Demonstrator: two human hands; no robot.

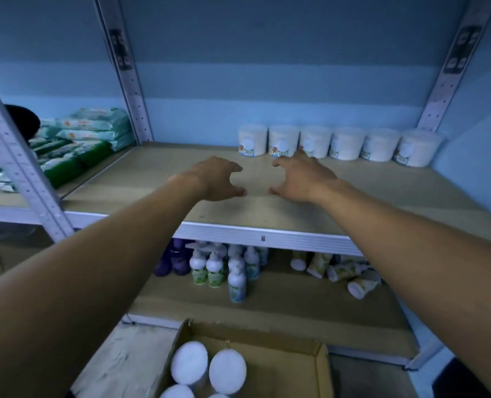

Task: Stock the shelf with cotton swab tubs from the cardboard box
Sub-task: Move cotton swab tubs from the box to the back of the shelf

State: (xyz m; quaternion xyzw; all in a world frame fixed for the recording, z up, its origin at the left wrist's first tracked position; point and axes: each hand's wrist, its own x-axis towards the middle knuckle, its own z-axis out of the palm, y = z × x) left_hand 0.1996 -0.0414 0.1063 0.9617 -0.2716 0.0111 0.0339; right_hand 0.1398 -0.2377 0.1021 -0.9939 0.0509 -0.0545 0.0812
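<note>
Tub row (339, 145) at shelf (152, 179) back; box (296, 366) below, front.

No text can be read anywhere. The cotton swab tubs (313, 141) at the far right of the shelf (267, 234) carry small labels (coloured patches and what look like barcodes), all too blurred to make out. Labels on the bottles (215, 268) below are equally illegible.

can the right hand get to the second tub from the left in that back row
Probably yes: the right hand is open and empty, its fingertips just short of that tub, with only bare shelf between.
</note>
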